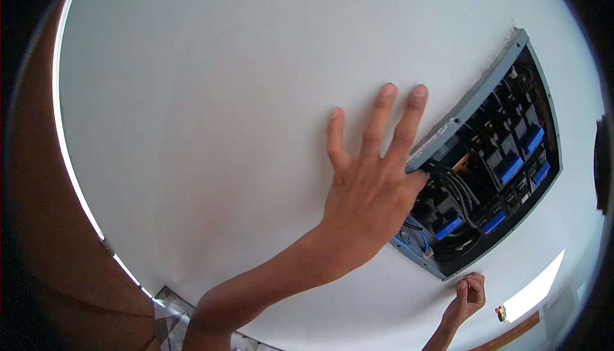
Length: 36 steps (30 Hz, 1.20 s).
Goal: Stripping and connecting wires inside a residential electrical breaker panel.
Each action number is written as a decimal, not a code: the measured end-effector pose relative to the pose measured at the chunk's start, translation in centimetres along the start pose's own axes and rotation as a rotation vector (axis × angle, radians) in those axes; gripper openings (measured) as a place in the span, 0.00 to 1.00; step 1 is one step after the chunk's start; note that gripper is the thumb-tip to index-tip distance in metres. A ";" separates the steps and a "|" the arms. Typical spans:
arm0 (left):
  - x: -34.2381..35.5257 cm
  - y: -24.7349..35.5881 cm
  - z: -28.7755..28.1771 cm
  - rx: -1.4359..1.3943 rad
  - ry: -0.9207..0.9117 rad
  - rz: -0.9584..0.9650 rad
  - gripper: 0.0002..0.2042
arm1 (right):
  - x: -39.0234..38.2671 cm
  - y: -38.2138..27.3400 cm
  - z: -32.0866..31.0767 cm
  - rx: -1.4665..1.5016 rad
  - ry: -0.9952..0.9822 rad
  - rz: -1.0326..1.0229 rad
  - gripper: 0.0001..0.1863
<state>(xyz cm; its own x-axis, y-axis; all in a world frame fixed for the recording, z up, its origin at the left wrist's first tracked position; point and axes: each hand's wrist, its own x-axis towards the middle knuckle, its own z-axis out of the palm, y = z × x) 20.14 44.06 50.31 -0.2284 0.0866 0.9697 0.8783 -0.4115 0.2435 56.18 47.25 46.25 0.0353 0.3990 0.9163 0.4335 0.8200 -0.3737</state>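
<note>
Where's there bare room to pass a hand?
The white wall is bare between the brown surface at far left and the left hand, and above that hand, left of the grey box. It's crowded inside the box, with dark cables and blue pieces; the right hand is by its lower corner.

Soft light spreads across a pale wall (224, 108), casting a faint shadow beside the left hand (374, 191); the breaker panel's (467, 105) interior is dim, a bright patch (534, 290) glares lower right, and fisheye distortion bends edges.
</note>
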 end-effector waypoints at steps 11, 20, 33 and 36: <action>0.6 2.2 -1.0 0.011 -0.144 -0.151 0.07 | 0.2 0.5 -0.8 0.136 -0.061 -0.010 0.07; 0.4 3.1 -0.3 -0.013 -0.040 -0.219 0.05 | 0.4 0.3 -1.3 0.149 -0.135 0.019 0.06; 0.0 1.7 0.5 -0.086 0.110 -0.119 0.05 | 0.4 -0.1 -1.5 0.168 -0.160 0.038 0.06; 0.2 1.0 0.4 -0.035 0.139 -0.035 0.04 | 0.5 0.0 -1.7 0.161 -0.158 0.020 0.06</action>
<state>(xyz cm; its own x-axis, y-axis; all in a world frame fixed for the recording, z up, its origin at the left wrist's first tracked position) 21.20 44.05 50.76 -0.3168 -0.0240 0.9482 0.8539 -0.4424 0.2741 57.69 46.75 46.92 -0.1042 0.4645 0.8794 0.2843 0.8612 -0.4213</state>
